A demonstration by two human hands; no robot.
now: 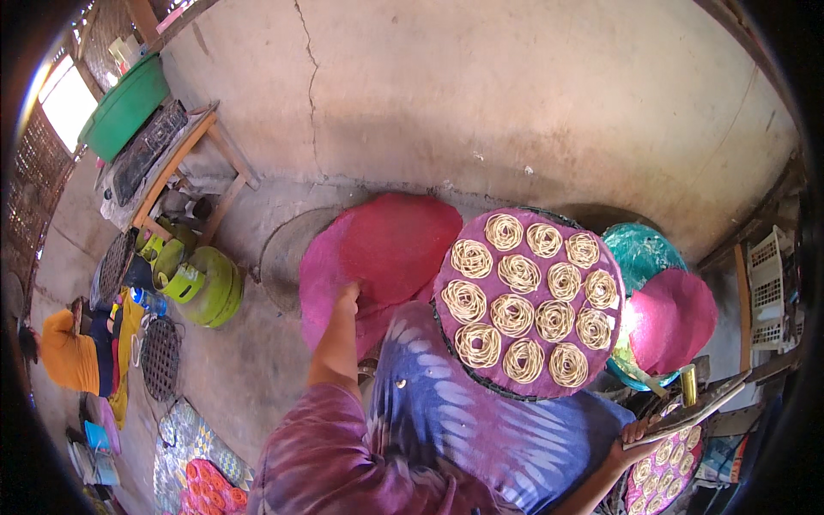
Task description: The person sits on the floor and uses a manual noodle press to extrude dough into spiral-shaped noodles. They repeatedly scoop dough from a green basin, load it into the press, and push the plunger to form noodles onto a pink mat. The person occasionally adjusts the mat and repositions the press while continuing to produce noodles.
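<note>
My left hand is closed at the near edge of a round magenta and red cloth, which lies folded over itself near the wall. Its fingertips are partly hidden. Low on the right, my right hand has its fingers round the end of a flat wooden board. Between the hands, a round dark-rimmed tray rests by my lap. Purple cloth covers it and carries several coiled nests of pale noodles. A second batch of noodle nests shows below the board.
A teal basin with a pink cloth over it stands right of the tray. Leftward are green gas cylinders, a wooden table bearing a green tub, and a person in orange. A cracked wall closes the far side.
</note>
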